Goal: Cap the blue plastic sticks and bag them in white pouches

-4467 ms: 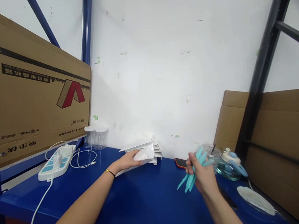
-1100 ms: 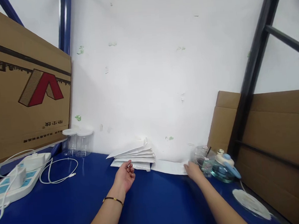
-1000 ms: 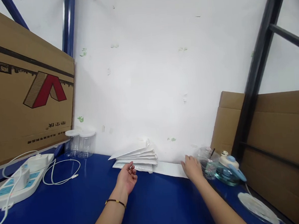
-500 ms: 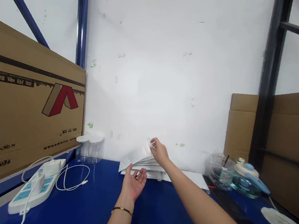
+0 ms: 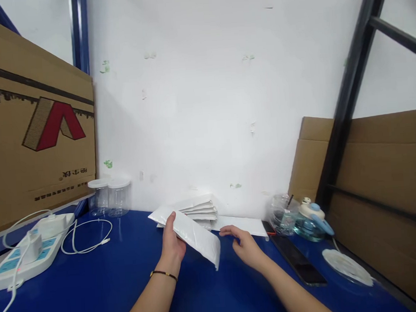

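Note:
My left hand (image 5: 173,244) grips a flat white plastic packet (image 5: 195,234), thumb on top and fingers hidden beneath. The packet slants down toward the right, lifted off the blue table. Just right of its end is my right hand (image 5: 244,246), holding nothing, fingers stretched toward the packet but apart from it. Behind the held packet, a stack of similar white packets (image 5: 206,208) lies against the wall. A flat white sheet or packet (image 5: 241,224) lies to the right of the stack.
A white power strip (image 5: 33,263) with plugs and a cable (image 5: 88,250) occupies the left of the blue table (image 5: 106,282). Two clear lidded jars (image 5: 118,198) stand by the wall. At right are a black phone (image 5: 299,259), a teal-bottomed bottle (image 5: 310,222) and a white disc (image 5: 347,266).
One white packet has come off the stack toward me, now in my left hand. My right hand has let go of the packets and moved right and down. The view has shifted rightward.

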